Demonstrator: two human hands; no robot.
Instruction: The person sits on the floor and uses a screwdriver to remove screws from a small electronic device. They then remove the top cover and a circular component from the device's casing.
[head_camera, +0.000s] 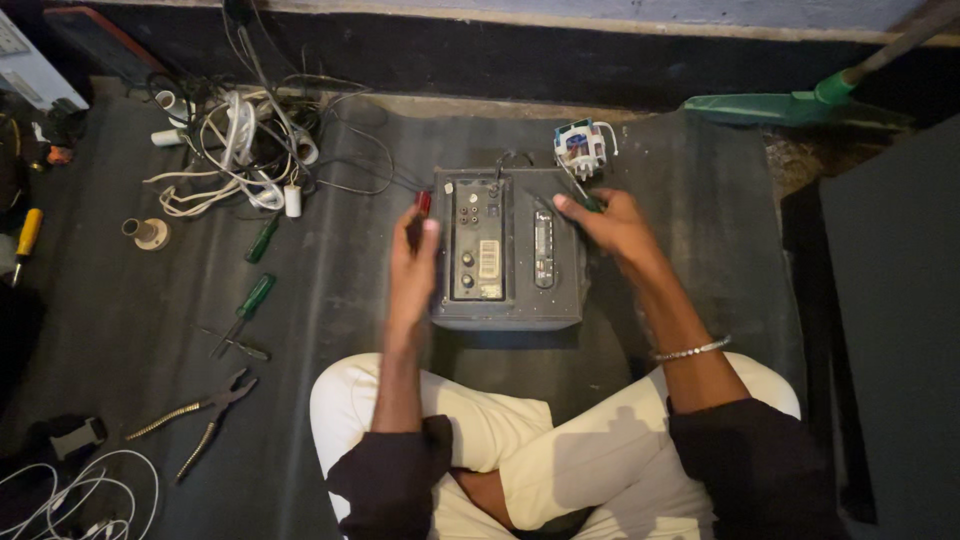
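A dark grey speaker box (508, 250) lies on the mat in front of my crossed legs, its control panel with knobs and sockets facing up. My left hand (413, 262) rests against the box's left side, a small red-tipped object by its fingertips. My right hand (612, 222) sits at the box's upper right corner and grips a green-handled screwdriver (585, 198). Just beyond that hand lies a small white electrical part (580, 147) with wires.
Left of the box are a tangle of white and black cables (245, 140), two green-handled screwdrivers (252, 300), pliers (205, 418), a yellow-handled tool (27, 237) and a small round spool (148, 233). A green broom head (770, 107) lies at the upper right.
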